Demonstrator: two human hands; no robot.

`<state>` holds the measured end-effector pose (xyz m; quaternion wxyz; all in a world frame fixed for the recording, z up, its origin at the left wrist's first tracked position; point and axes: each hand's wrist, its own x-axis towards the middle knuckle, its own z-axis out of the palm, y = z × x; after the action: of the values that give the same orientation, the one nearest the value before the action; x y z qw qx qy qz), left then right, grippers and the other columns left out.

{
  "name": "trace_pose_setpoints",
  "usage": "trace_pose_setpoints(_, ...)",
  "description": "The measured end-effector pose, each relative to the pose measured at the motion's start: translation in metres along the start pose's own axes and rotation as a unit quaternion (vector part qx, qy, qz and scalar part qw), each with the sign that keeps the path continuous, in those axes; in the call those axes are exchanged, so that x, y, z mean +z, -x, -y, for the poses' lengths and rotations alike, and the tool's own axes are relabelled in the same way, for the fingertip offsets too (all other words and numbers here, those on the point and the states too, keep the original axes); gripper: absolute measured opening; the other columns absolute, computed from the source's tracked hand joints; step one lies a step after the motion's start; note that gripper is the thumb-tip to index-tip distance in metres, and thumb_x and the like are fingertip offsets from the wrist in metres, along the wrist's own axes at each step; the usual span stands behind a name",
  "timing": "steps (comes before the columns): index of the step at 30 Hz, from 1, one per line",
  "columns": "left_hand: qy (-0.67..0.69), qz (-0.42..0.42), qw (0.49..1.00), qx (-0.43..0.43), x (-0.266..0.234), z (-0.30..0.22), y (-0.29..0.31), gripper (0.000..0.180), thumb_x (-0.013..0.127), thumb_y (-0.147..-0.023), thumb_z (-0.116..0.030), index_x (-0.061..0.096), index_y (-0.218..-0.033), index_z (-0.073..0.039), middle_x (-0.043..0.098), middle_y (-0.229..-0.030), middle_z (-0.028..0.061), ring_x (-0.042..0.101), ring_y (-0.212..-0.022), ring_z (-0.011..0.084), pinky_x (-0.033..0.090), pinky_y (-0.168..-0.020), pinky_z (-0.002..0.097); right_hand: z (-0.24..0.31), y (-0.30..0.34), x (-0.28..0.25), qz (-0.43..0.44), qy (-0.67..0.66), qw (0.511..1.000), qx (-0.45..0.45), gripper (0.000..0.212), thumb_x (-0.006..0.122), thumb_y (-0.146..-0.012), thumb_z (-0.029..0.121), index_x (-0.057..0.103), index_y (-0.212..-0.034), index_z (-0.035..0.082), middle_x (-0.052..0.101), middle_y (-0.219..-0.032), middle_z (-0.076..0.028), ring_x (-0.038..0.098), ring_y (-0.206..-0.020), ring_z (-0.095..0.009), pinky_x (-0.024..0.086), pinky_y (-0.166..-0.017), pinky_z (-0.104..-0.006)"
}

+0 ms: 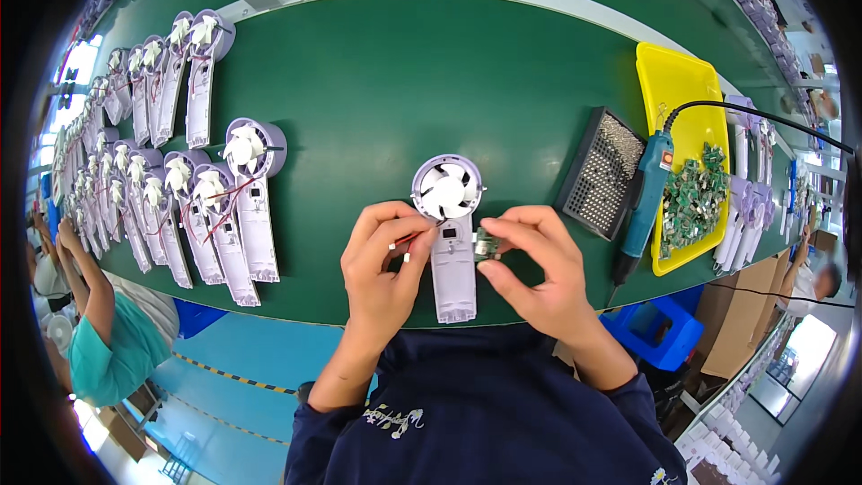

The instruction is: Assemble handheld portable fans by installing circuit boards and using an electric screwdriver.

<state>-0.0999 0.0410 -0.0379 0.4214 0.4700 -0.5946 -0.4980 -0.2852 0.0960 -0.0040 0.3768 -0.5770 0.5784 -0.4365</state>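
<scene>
In front of me on the green table lies a lilac handheld fan housing [453,283], its white fan blades [448,191] at the far end and its handle toward me. My left hand [384,256] is closed on the fan's thin red and black wires [406,239], with small white plugs sticking out by the fingers. On the other side of the handle, my right hand [539,256] pinches a small green circuit board [486,243] between thumb and fingers. The board is held beside the handle, partly hidden by the fingertips.
At the right stand a dark perforated tray of screws [603,171], a teal electric screwdriver [645,202] on a black cord and a yellow tray [680,81] with many green boards. Rows of lilac fan housings [256,216] fill the left. A co-worker in a teal sleeve [117,350] sits at far left.
</scene>
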Motion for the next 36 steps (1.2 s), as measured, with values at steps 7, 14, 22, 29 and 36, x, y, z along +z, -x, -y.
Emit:
trace_pose_setpoints(7, -0.014, -0.006, 0.999, 0.029, 0.001, 0.006, -0.004, 0.014, 0.069, -0.083, 0.006, 0.066, -0.095, 0.002, 0.061, -0.100, 0.0093, 0.063, -0.079, 0.0144, 0.053, -0.063, 0.0239, -0.002, -0.012, 0.025, 0.019, 0.165, 0.985, -0.046, 0.041, 0.077, -0.073, 0.003, 0.067, -0.113, 0.004, 0.057, -0.104, -0.008, 0.062, -0.079, -0.020, 0.053, -0.066, -0.0297)
trace_pose_setpoints(14, -0.024, 0.000, 0.999, 0.021, 0.001, 0.005, -0.003, 0.017, 0.072, -0.079, 0.006, 0.066, -0.093, 0.001, 0.061, -0.098, 0.0099, 0.065, -0.079, 0.0172, 0.055, -0.066, 0.0265, -0.002, -0.008, 0.028, 0.009, 0.200, 0.979, -0.031, 0.043, 0.078, -0.073, 0.003, 0.067, -0.115, 0.005, 0.053, -0.103, -0.008, 0.062, -0.077, -0.018, 0.053, -0.066, -0.0283)
trace_pose_setpoints(22, -0.036, 0.013, 0.999, 0.009, 0.000, 0.000, -0.003, 0.018, 0.071, -0.078, 0.008, 0.066, -0.093, 0.000, 0.061, -0.099, 0.0101, 0.065, -0.081, 0.0174, 0.055, -0.068, 0.0260, 0.003, 0.002, 0.023, -0.044, -0.057, 0.981, 0.180, 0.045, 0.069, -0.086, 0.001, 0.051, -0.127, -0.004, 0.061, -0.108, -0.013, 0.065, -0.081, -0.013, 0.054, -0.069, -0.0248)
trace_pose_setpoints(29, -0.005, 0.027, 0.999, -0.044, 0.001, -0.008, -0.003, 0.018, 0.069, -0.079, 0.011, 0.066, -0.095, 0.002, 0.061, -0.101, 0.0101, 0.066, -0.086, 0.0151, 0.056, -0.071, 0.0245, 0.004, -0.009, 0.029, -0.054, -0.074, 0.956, 0.279, 0.045, 0.071, -0.086, 0.002, 0.052, -0.126, -0.004, 0.070, -0.086, -0.008, 0.065, -0.071, -0.009, 0.051, -0.063, -0.0222)
trace_pose_setpoints(36, -0.032, 0.010, 0.999, -0.040, 0.004, -0.009, 0.000, 0.018, 0.069, -0.079, 0.011, 0.066, -0.094, 0.003, 0.062, -0.101, 0.0109, 0.066, -0.085, 0.0147, 0.056, -0.070, 0.0238, 0.000, -0.011, 0.028, -0.052, -0.086, 0.958, 0.270, 0.047, 0.076, -0.082, 0.007, 0.055, -0.123, -0.004, 0.073, -0.084, -0.012, 0.070, -0.070, -0.014, 0.054, -0.061, -0.0247)
